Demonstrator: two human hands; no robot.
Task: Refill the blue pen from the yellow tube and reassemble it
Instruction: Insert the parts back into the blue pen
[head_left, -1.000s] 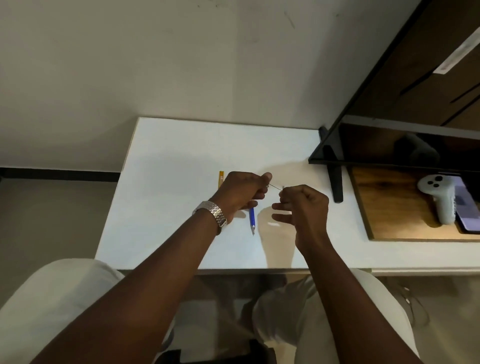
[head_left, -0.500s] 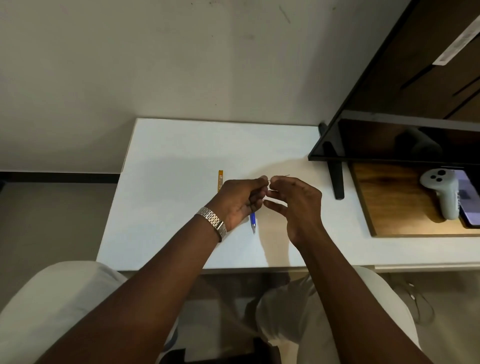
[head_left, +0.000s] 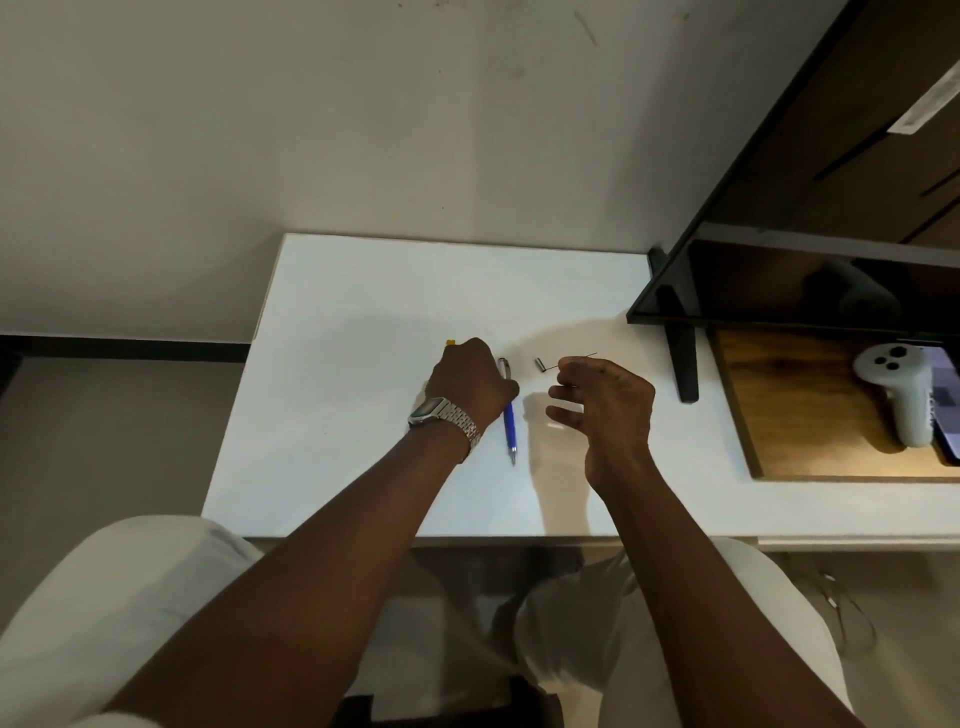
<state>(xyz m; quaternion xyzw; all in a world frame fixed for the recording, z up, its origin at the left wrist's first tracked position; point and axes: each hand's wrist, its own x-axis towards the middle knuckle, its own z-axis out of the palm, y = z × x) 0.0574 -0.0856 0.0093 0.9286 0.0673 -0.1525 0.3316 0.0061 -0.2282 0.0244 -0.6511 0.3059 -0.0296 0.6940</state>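
The blue pen (head_left: 509, 418) lies on the white table (head_left: 337, 415), tip toward me, between my two hands. My left hand (head_left: 470, 382) rests curled on the table just left of the pen, over the yellow tube (head_left: 451, 342), of which only the far end shows past the knuckles. My right hand (head_left: 608, 402) hovers right of the pen and pinches a thin dark refill (head_left: 579, 358) between thumb and forefinger, the other fingers spread. A small metal cap (head_left: 541, 364) lies on the table between the pen's top and that hand.
A black screen (head_left: 779, 280) on a black stand leg (head_left: 684, 364) overhangs the table's right side. Beyond it, a wooden board (head_left: 800, 431) carries a white controller (head_left: 901, 395) and a phone (head_left: 948, 405). A small pale piece (head_left: 555, 426) lies below my right fingers.
My hands have parted. The left hand dropped left onto the yellow tube. The right hand drew away to the right with the thin refill. The metal cap now lies on the table.
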